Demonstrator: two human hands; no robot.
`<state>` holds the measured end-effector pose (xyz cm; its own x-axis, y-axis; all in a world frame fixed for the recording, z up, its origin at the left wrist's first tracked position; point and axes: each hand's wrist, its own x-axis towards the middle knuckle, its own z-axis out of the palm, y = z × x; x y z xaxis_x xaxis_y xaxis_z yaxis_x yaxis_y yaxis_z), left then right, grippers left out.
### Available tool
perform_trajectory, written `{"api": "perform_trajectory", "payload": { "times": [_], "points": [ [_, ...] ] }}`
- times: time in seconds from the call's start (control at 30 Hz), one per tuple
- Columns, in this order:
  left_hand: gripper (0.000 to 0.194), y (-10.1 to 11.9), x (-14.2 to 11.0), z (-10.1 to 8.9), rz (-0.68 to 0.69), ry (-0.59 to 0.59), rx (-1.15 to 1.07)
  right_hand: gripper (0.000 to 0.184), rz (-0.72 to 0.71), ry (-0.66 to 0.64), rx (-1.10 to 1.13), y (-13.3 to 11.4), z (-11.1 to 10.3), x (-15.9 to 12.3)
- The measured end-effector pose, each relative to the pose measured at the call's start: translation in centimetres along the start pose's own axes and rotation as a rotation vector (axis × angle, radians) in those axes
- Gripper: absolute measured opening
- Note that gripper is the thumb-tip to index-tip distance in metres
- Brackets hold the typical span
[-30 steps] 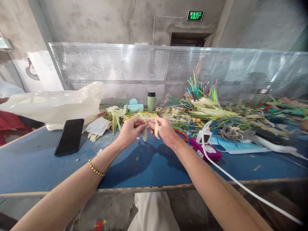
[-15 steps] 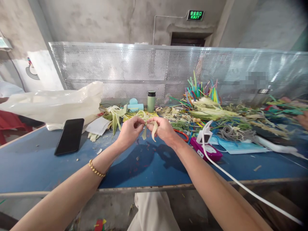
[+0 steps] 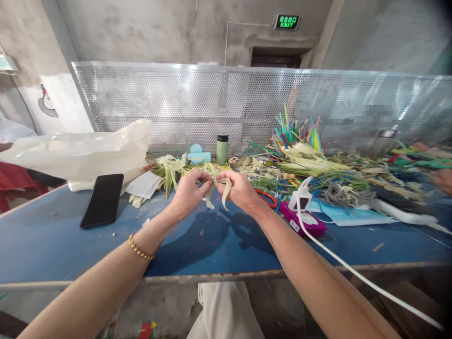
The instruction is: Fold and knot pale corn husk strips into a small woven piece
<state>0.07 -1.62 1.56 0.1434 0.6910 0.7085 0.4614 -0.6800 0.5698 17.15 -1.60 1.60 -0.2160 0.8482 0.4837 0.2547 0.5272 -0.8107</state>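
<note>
My left hand (image 3: 188, 191) and my right hand (image 3: 239, 189) meet above the blue table (image 3: 219, 245), fingers pinched together. Between them they hold a pale yellow husk strip (image 3: 216, 190), whose two loose ends hang down from my fingertips. A gold bead bracelet (image 3: 139, 249) sits on my left wrist. Just beyond my hands lies a heap of pale corn husks (image 3: 310, 162) mixed with coloured strips (image 3: 294, 132).
A black phone (image 3: 102, 199) lies at the left beside a white plastic bag (image 3: 81, 153). A green flask (image 3: 222, 149) stands by the perforated metal screen (image 3: 247, 103). A magenta device (image 3: 303, 221) with a white cable (image 3: 353, 273) lies at the right. Another person's hand (image 3: 443, 179) shows at the far right.
The hanging ends of the strip have shifted a little and my fingers have worked closer together. My arms stay in place.
</note>
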Motion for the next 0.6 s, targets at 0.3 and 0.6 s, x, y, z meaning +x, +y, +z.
{"api": "perform_trajectory", "payload": {
  "times": [0.3, 0.6],
  "points": [
    [0.007, 0.8, -0.1, -0.2, 0.065, 0.0, 0.078, 0.012, -0.08, 0.035, -0.058, -1.3, 0.2, -0.3],
    [0.01, 1.1, 0.0, -0.3, 0.073, 0.026, 0.087, 0.014, 0.001, 0.073, 0.078, -0.8, 0.7, -0.2]
  ]
}}
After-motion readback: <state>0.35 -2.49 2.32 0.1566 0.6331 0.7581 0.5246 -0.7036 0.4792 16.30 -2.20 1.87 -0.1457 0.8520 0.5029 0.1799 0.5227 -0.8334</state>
